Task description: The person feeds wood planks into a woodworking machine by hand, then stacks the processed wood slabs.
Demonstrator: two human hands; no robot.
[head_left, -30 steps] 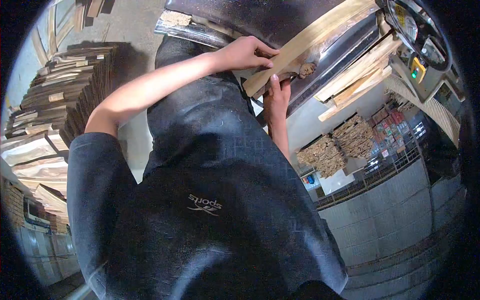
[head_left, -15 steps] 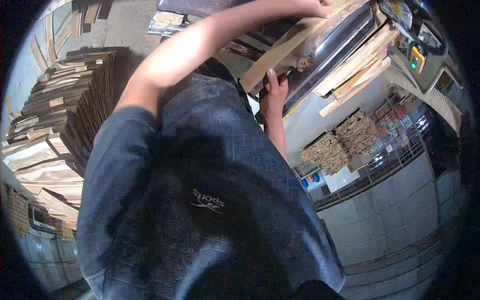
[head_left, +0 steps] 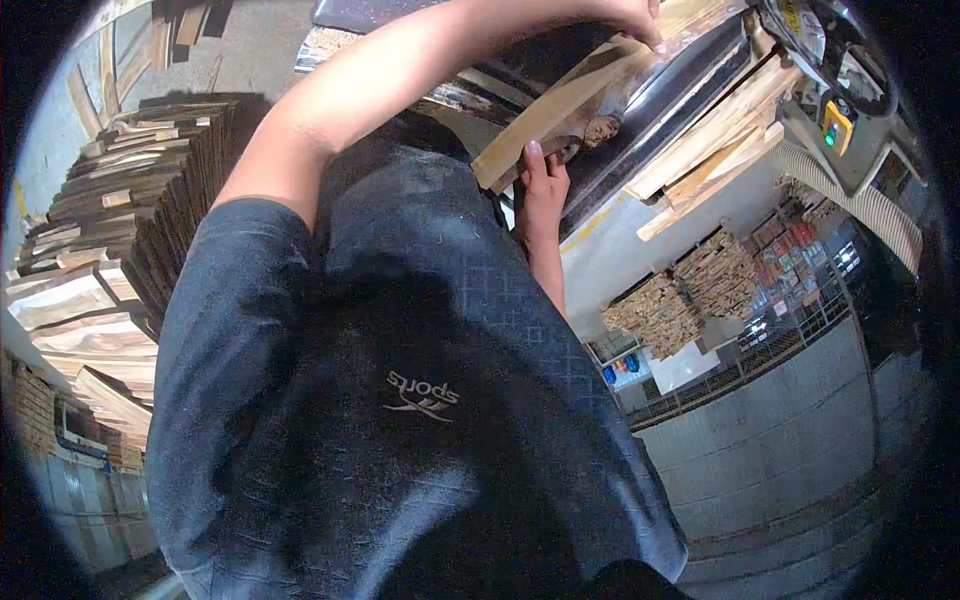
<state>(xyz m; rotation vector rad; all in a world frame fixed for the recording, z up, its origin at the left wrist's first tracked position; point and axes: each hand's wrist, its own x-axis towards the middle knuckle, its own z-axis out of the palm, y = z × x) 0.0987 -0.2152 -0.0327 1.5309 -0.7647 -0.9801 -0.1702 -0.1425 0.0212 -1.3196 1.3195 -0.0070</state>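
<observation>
Board in hand, its edge rough

The board [head_left: 560,105] lies slantwise over the dark bench [head_left: 640,140], its near end close to the person's body. The right hand [head_left: 543,195] has that end in a loose pinch, thumb on top and the other fingers curled at the side, partly hidden. The left hand [head_left: 632,18] reaches across to the farther part, half open, fingertips at the wood; whether it grips or merely rests there, I cannot tell.

As for how far things are, the board is placed and handled, and its pale upper face looks fairly smooth. The side toward the strips [head_left: 710,140] is dark and uneven, with a knot [head_left: 601,130] (a gnarled one), so that edge looks unfinished. No cut shows being made. A tall stack [head_left: 120,225] stands at the left; whether its pieces are worked or waiting, I cannot tell.
</observation>
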